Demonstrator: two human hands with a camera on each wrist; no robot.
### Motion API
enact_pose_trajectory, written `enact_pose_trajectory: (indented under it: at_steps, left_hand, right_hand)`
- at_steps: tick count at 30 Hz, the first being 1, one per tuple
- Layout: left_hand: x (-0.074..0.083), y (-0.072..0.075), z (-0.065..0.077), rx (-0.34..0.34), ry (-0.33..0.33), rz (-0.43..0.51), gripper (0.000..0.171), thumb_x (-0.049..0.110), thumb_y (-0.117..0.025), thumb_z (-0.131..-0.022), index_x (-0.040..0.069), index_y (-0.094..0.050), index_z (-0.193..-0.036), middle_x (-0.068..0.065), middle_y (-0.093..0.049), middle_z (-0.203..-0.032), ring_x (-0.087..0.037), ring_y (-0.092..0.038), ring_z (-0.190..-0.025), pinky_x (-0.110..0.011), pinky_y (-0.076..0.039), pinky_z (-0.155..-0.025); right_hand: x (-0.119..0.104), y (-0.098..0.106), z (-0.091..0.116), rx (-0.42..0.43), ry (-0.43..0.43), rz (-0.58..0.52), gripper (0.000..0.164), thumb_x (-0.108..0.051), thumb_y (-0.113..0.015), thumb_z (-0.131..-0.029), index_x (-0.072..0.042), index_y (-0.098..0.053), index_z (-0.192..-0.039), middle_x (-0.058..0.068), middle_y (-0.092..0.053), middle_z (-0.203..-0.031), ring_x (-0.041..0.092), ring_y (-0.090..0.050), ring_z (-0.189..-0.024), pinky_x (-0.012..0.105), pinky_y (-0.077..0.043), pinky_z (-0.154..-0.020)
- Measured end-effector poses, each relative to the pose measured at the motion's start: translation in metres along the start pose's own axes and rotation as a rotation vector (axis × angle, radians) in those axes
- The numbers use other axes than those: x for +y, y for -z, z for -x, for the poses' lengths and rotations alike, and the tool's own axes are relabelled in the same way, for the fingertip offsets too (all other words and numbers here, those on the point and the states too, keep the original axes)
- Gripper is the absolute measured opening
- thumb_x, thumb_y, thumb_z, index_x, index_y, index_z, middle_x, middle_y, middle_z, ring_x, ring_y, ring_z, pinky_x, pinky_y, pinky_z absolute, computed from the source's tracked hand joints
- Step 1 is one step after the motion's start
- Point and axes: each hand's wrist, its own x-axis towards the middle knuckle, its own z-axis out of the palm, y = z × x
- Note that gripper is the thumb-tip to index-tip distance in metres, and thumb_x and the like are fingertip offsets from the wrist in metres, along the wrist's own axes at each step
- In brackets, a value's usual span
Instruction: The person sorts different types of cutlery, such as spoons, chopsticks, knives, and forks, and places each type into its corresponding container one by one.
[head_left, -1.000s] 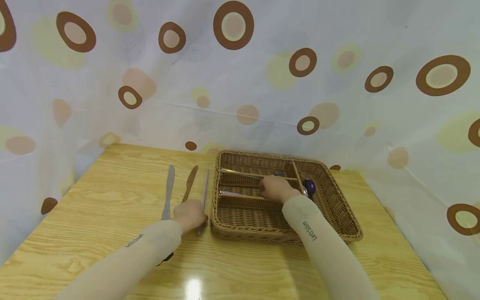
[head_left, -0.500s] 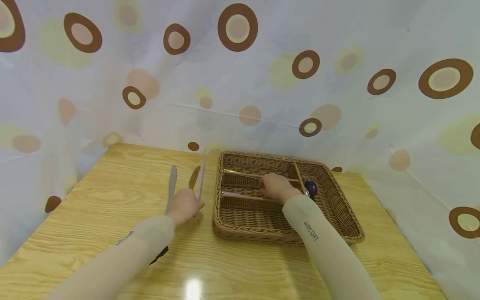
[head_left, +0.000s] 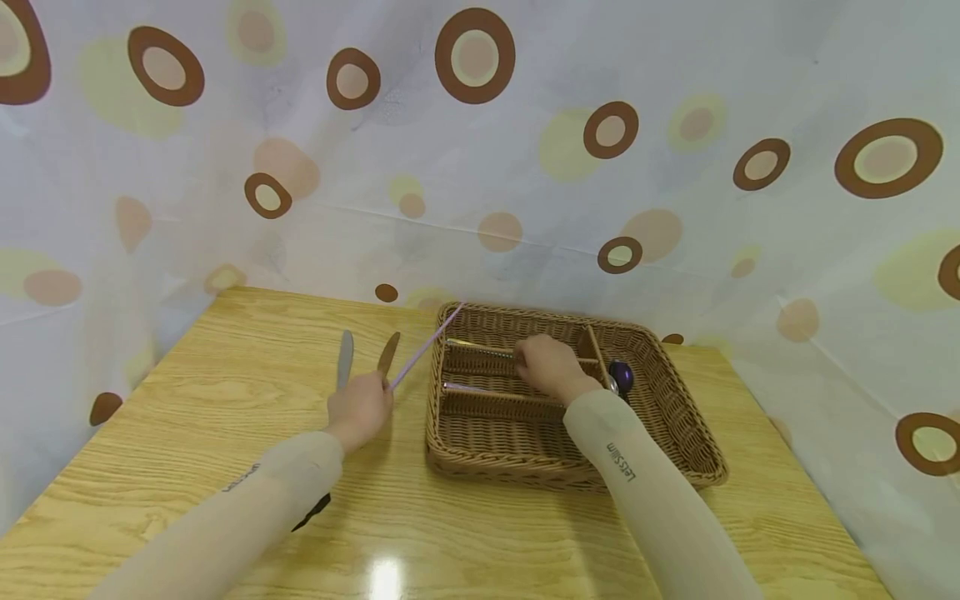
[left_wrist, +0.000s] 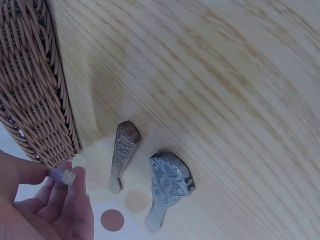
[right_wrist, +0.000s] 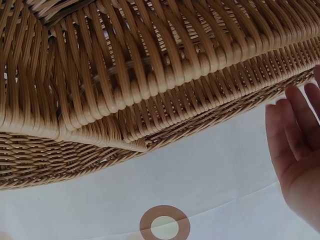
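Note:
My left hand (head_left: 360, 410) pinches a thin purple chopstick (head_left: 427, 346) between thumb and fingers. It is raised and tilted, its far tip at the basket's back left corner; in the left wrist view its patterned butt end (left_wrist: 67, 176) shows. On the table beside that hand lie a silver table knife (left_wrist: 171, 180) with an ornate handle and a bronze-coloured knife (left_wrist: 125, 147). My right hand (head_left: 551, 367) is over the wicker basket's middle dividers. In the right wrist view its fingers (right_wrist: 295, 125) look loosely bent, with nothing seen between them.
The divided wicker basket (head_left: 495, 465) stands on the wooden table (head_left: 247, 400). Thin shiny sticks (head_left: 472, 389) lie along its dividers. Spoons, one with a purple bowl (head_left: 621, 375), sit in the right compartment. A patterned cloth (head_left: 420, 167) hangs behind.
My left hand has lifted the chopstick off the table, moved slightly left and away, and swung its far tip right toward the basket. The right hand has barely moved.

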Motion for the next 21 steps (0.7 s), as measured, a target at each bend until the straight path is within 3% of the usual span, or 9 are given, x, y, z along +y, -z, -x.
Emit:
enact_pose_trajectory:
  at_steps: [5, 10, 13, 17, 21]
  left_hand:
    - [0.001, -0.002, -0.003, 0.079, -0.023, 0.014, 0.022, 0.016, -0.051, -0.096, 0.002, -0.064, -0.106, -0.010, -0.071, -0.091, -0.025, -0.068, -0.083, -0.047, -0.049, -0.078]
    - [0.003, -0.004, -0.008, 0.122, -0.042, 0.024, 0.021, 0.018, -0.051, -0.096, 0.005, -0.063, -0.107, -0.007, -0.070, -0.095, -0.024, -0.066, -0.089, -0.048, -0.042, -0.085]
    - [0.006, -0.003, -0.010, 0.174, -0.081, 0.002, 0.020, 0.019, -0.051, -0.096, 0.008, -0.063, -0.107, -0.005, -0.069, -0.094, -0.023, -0.066, -0.090, -0.051, -0.036, -0.097]
    - [0.015, 0.001, -0.013, 0.220, -0.133, -0.032, 0.018, 0.020, -0.052, -0.096, 0.009, -0.064, -0.104, -0.002, -0.068, -0.091, -0.021, -0.066, -0.088, -0.050, -0.036, -0.097]
    - [0.028, 0.006, -0.016, 0.233, -0.155, -0.010, 0.018, 0.020, -0.052, -0.096, 0.010, -0.065, -0.103, -0.002, -0.068, -0.091, -0.020, -0.064, -0.084, -0.047, -0.040, -0.086]
  right_hand:
    - [-0.003, 0.000, -0.001, 0.113, 0.010, 0.038, 0.035, -0.020, -0.063, -0.090, -0.007, -0.058, -0.121, 0.012, -0.060, -0.117, 0.026, -0.056, -0.108, 0.037, -0.053, -0.077]
    - [-0.006, 0.002, -0.002, 0.209, 0.065, 0.018, 0.043, -0.021, -0.065, -0.088, -0.004, -0.053, -0.126, 0.014, -0.054, -0.127, 0.028, -0.049, -0.120, 0.038, -0.048, -0.092]
    - [-0.009, 0.005, -0.003, 0.233, 0.097, 0.008, 0.047, -0.021, -0.066, -0.087, -0.003, -0.051, -0.127, 0.014, -0.053, -0.128, 0.029, -0.048, -0.121, 0.040, -0.043, -0.099]
    - [-0.017, 0.013, -0.002, 0.226, 0.126, 0.011, 0.048, -0.024, -0.067, -0.087, -0.003, -0.051, -0.128, 0.013, -0.053, -0.128, 0.029, -0.049, -0.121, 0.041, -0.042, -0.100]
    - [-0.025, 0.020, -0.001, 0.191, 0.141, 0.012, 0.049, -0.028, -0.065, -0.088, -0.005, -0.051, -0.129, 0.011, -0.054, -0.129, 0.028, -0.048, -0.123, 0.041, -0.042, -0.100]
